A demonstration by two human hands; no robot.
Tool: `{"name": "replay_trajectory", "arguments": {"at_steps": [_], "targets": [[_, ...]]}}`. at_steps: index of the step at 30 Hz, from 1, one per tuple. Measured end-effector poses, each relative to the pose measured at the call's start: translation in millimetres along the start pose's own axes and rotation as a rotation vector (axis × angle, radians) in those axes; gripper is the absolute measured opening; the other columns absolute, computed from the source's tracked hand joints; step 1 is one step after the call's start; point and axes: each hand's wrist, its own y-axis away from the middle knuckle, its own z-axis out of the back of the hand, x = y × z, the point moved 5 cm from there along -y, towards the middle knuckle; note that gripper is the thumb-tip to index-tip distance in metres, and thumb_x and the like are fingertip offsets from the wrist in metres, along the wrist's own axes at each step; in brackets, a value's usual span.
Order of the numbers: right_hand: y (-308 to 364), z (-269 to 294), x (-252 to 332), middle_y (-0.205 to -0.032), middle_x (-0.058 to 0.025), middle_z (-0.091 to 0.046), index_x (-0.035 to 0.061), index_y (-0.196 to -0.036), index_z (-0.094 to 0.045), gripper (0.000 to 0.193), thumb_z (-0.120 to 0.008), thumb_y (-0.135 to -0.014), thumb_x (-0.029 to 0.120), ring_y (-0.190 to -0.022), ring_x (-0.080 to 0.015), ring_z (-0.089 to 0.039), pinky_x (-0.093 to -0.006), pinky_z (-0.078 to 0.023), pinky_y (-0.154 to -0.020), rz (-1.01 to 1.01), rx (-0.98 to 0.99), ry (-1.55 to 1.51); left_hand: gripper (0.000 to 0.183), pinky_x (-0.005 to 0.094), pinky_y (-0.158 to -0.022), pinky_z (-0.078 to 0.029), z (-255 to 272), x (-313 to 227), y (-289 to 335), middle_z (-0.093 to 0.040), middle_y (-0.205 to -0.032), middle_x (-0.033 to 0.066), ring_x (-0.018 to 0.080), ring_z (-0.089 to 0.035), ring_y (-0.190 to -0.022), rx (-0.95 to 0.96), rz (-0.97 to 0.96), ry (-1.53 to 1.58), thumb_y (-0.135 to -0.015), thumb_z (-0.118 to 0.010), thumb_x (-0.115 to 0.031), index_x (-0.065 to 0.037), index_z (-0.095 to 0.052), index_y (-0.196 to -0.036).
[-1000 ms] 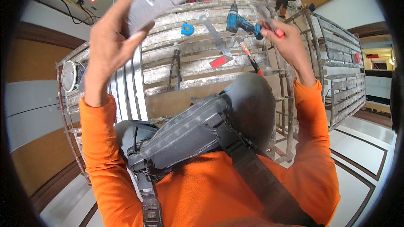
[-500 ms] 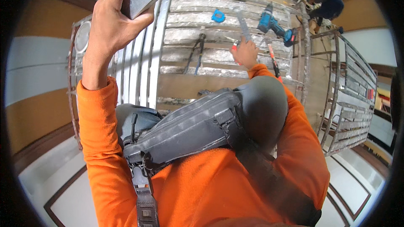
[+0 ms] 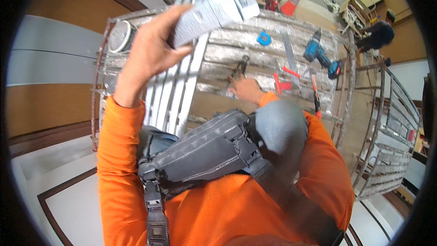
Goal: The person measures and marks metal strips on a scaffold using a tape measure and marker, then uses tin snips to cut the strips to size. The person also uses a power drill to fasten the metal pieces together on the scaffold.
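My left hand is raised at the upper left, fingers and thumb closed around a silver sheet-metal channel. My right hand reaches down to the slatted platform, its fingers at the handles of dark long-handled pincers. The hand partly covers those handles. Just right of it lie a red-handled tool and another red handle. A flat metal strip like a ruler lies farther out, near a blue tape measure.
A blue cordless drill and a hammer lie at the right. Long silver metal profiles run along the platform's left, near a white bucket. Beyond are an orange cone and another person.
My right hand has let go of the red-handled tool and moved left to the pincers. My left hand still holds the channel, now turned and lower in view. The view has shifted.
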Motion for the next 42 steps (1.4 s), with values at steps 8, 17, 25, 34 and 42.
{"name": "replay_trajectory", "arguments": {"at_steps": [8,17,25,34,42], "targets": [[16.4,7.6,-12.7,-0.127,-0.0304,-0.053,0.0018,-0.135,-0.05,0.067,-0.076,-0.08,0.03,-0.103,-0.0525,-0.064,-0.059,-0.056,-0.084,-0.447,-0.155,-0.245,0.065,0.0365,-0.09,-0.057,12.5,-14.7,5.2,-0.071,-0.119,0.0176,0.0312,-0.071,-0.102,0.067,0.094,-0.006,-0.071,-0.078,-0.004,-0.007,-0.061,-0.134],[33.8,22.1,-71.9,-0.095,-0.0159,-0.063,0.0048,-0.138,-0.038,0.054,-0.056,-0.088,-0.004,-0.086,-0.0369,-0.066,-0.046,-0.053,-0.078,-0.45,-0.638,-0.709,0.064,0.0384,-0.087,-0.056,31.1,-11.1,6.6,-0.071,-0.115,0.0184,0.0341,-0.071,-0.101,0.036,0.118,0.029,-0.071,-0.078,-0.005,-0.008,-0.061,-0.133],[100.7,241.5,-54.0,-0.087,-0.0008,-0.055,-0.0001,-0.143,-0.047,0.047,-0.052,-0.096,0.0,-0.064,-0.0074,-0.05,-0.0219,-0.04,-0.056,-0.01,-0.936,-0.844,0.06,0.0456,-0.082,-0.055,53.2,4.8,41.2,-0.071,-0.101,0.0215,0.0422,-0.067,-0.092,0.149,0.22,-0.048,-0.072,-0.073,-0.013,-0.008,-0.06,-0.13],[109.9,400.0,14.4,-0.113,-0.0075,-0.06,0.0017,-0.15,-0.043,0.058,-0.045,-0.093,-0.002,-0.064,-0.009,-0.053,-0.0228,-0.045,-0.059,0.124,-1.167,-0.833,0.04,0.054,-0.075,-0.053,92.3,-0.7,2.2,-0.07,-0.081,0.0233,0.0464,-0.068,-0.084,0.049,0.359,-0.22,-0.08,-0.073,-0.019,-0.007,-0.062,-0.117],[104.7,458.0,31.1,-0.16,-0.0191,-0.04,0.005,-0.162,-0.025,0.075,-0.055,-0.093,0.007,-0.145,-0.0324,-0.041,-0.0479,-0.032,-0.119,0.465,-1.029,-0.923,0.037,0.0491,-0.075,-0.055,103.7,9.1,-29.4,-0.07,-0.093,0.0136,0.0389,-0.069,-0.095,-0.028,-0.035,-0.312,-0.075,-0.07,-0.006,-0.011,-0.061,-0.111]]}}
